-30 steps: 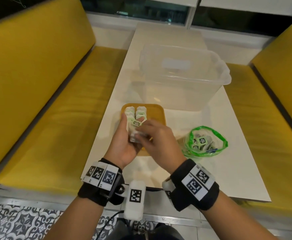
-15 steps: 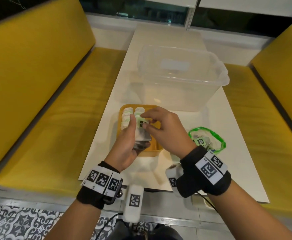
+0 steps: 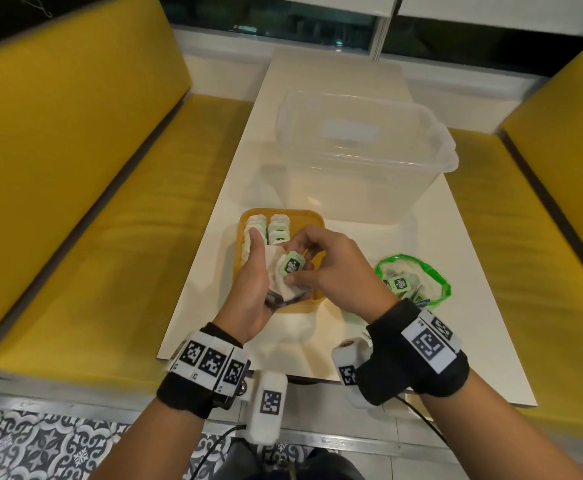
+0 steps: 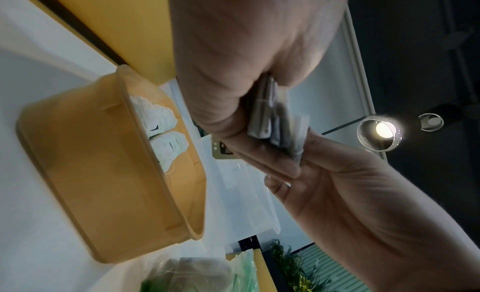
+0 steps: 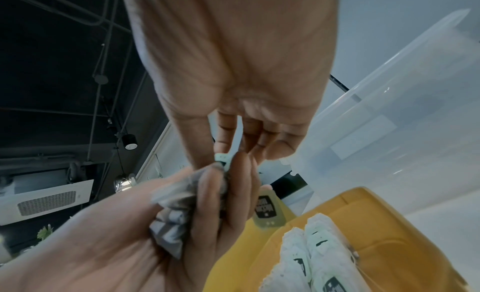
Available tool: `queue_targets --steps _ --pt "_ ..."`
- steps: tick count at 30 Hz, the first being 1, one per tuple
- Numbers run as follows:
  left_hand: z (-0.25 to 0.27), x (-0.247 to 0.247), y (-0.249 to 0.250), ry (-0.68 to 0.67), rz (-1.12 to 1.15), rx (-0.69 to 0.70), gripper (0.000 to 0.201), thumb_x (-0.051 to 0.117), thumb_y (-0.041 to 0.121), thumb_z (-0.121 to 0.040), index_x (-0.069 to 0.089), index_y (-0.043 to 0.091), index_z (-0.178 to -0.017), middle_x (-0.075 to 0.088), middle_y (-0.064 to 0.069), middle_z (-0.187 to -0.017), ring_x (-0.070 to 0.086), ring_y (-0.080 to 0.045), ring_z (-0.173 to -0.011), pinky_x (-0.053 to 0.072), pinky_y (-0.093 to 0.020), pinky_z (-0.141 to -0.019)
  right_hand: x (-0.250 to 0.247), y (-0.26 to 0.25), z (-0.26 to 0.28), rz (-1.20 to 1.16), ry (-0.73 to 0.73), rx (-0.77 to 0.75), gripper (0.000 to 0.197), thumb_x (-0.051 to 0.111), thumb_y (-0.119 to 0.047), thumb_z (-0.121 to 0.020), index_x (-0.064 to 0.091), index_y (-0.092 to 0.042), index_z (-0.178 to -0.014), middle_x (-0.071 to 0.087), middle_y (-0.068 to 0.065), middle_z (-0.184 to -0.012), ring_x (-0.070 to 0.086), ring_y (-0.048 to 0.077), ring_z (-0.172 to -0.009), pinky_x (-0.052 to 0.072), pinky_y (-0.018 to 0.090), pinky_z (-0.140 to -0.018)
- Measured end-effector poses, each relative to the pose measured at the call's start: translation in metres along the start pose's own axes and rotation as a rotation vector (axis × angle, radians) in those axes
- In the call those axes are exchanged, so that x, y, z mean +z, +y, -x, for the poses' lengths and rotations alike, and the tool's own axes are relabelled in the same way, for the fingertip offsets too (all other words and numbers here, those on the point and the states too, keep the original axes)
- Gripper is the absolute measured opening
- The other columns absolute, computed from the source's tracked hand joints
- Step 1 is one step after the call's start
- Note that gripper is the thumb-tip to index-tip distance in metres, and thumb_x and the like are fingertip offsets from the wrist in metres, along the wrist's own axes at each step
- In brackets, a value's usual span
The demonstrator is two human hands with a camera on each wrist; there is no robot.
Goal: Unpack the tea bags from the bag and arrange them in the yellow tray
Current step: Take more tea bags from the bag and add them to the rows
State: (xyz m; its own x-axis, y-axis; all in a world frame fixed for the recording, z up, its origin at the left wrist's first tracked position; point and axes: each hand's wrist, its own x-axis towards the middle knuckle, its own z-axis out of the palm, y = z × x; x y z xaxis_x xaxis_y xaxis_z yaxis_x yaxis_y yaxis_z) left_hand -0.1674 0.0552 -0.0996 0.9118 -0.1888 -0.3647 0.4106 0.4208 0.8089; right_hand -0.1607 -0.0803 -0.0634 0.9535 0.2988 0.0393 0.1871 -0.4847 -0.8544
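Note:
My left hand [image 3: 253,285] holds a small stack of white tea bags [image 3: 285,289] above the near end of the yellow tray [image 3: 314,216]. From the left wrist, the stack [image 4: 267,120] shows edge-on between palm and fingers. My right hand [image 3: 321,261] pinches the top tea bag with its green and black tag [image 3: 292,265]. Two rows of tea bags [image 3: 269,226] stand in the tray's far left part; the right wrist view shows them [image 5: 311,247] too. The green-rimmed plastic bag [image 3: 413,282] with more tea bags lies to the right.
A large clear plastic bin [image 3: 362,147] stands just behind the tray on the white table [image 3: 439,341]. Yellow bench seats [image 3: 110,244] flank the table on both sides. The table's near edge lies close under my wrists.
My right hand has shifted from the near end of the stack up to its top and now pinches the tagged top bag. The left hand stays over the tray with the stack.

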Motion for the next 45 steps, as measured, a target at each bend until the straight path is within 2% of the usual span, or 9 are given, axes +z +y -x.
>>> queue_targets --steps 6,12,17,20,23,28,38,41,45 --pt "-0.002 0.002 0.0 0.012 -0.056 -0.007 0.053 0.024 0.061 -0.096 0.061 0.025 -0.108 0.075 -0.009 -0.098 0.073 -0.027 -0.081 0.06 -0.035 -0.07 -0.006 0.001 -0.012 -0.082 0.014 0.064 0.023 0.077 0.003 -0.071 0.062 -0.013 -0.074 0.059 -0.001 -0.072 0.05 0.012 -0.061 0.047 0.026 -0.053" --pt "-0.004 -0.006 0.006 0.036 0.059 -0.064 0.053 0.032 0.052 -0.1 0.059 0.012 -0.123 0.069 -0.017 -0.098 0.067 -0.023 -0.072 0.059 -0.029 -0.061 -0.022 0.004 -0.027 -0.046 0.034 0.036 0.027 0.076 0.004 -0.073 0.066 -0.019 -0.081 0.061 0.002 -0.076 0.051 0.005 -0.061 0.043 0.018 -0.058" --pt "-0.001 -0.014 0.014 0.085 0.309 -0.181 0.037 0.049 0.017 -0.098 0.049 0.001 -0.132 0.061 -0.019 -0.112 0.064 -0.028 -0.086 0.059 -0.038 -0.071 -0.042 0.003 -0.033 0.092 0.116 0.033 0.012 0.074 -0.005 -0.08 0.075 -0.014 -0.088 0.071 0.013 -0.078 0.064 0.025 -0.066 0.058 0.04 -0.068" --pt "-0.002 -0.019 0.015 0.062 0.338 -0.187 0.054 0.038 -0.005 -0.09 0.036 0.001 -0.143 0.057 -0.024 -0.126 0.062 -0.031 -0.098 0.061 -0.038 -0.064 -0.056 0.0 -0.033 0.271 0.187 -0.011 0.003 0.074 -0.009 -0.08 0.074 -0.011 -0.082 0.069 0.006 -0.075 0.064 0.023 -0.072 0.051 0.023 -0.066" --pt "-0.006 -0.023 0.014 0.001 0.289 -0.165 0.061 0.033 -0.013 -0.087 0.029 0.002 -0.147 0.058 -0.025 -0.128 0.063 -0.032 -0.108 0.06 -0.037 -0.077 -0.071 -0.006 -0.032 0.37 0.207 -0.056 0.001 0.075 -0.01 -0.08 0.074 -0.01 -0.081 0.068 0.001 -0.077 0.062 0.02 -0.073 0.046 0.019 -0.064" --pt "-0.008 -0.022 0.015 -0.071 0.083 -0.054 0.052 0.043 -0.01 -0.094 0.038 0.008 -0.143 0.066 -0.014 -0.123 0.063 -0.028 -0.115 0.057 -0.033 -0.086 -0.08 -0.015 -0.03 0.377 -0.053 -0.076 0.007 0.075 -0.012 -0.08 0.076 -0.015 -0.087 0.07 0.007 -0.08 0.062 0.024 -0.079 0.051 0.041 -0.077" --pt "-0.007 -0.012 0.008 -0.007 -0.383 0.151 0.058 0.074 0.002 -0.081 0.052 0.012 -0.134 0.062 -0.007 -0.115 0.062 -0.012 -0.084 0.048 -0.016 -0.054 -0.041 -0.007 -0.04 0.424 -0.249 -0.114 0.02 0.077 -0.013 -0.079 0.073 -0.01 -0.098 0.065 0.002 -0.117 0.058 0.017 -0.105 0.046 0.026 -0.087" --pt "-0.006 -0.014 0.009 -0.001 -0.406 0.169 0.047 0.072 0.001 -0.082 0.058 0.016 -0.125 0.063 -0.004 -0.114 0.062 -0.012 -0.088 0.051 -0.017 -0.06 -0.04 -0.008 -0.042 0.416 -0.262 -0.096 0.014 0.077 -0.012 -0.077 0.073 -0.013 -0.091 0.07 0.005 -0.093 0.061 0.017 -0.085 0.052 0.034 -0.079" --pt "-0.01 -0.021 0.007 0.029 -0.172 0.088 0.041 0.062 0.006 -0.092 0.056 0.011 -0.132 0.064 -0.013 -0.127 0.07 -0.019 -0.093 0.059 -0.042 -0.082 -0.043 -0.007 -0.044 0.298 -0.208 -0.031 0.024 0.076 0.001 -0.074 0.067 -0.01 -0.094 0.064 0.008 -0.079 0.061 0.018 -0.064 0.055 0.028 -0.062"
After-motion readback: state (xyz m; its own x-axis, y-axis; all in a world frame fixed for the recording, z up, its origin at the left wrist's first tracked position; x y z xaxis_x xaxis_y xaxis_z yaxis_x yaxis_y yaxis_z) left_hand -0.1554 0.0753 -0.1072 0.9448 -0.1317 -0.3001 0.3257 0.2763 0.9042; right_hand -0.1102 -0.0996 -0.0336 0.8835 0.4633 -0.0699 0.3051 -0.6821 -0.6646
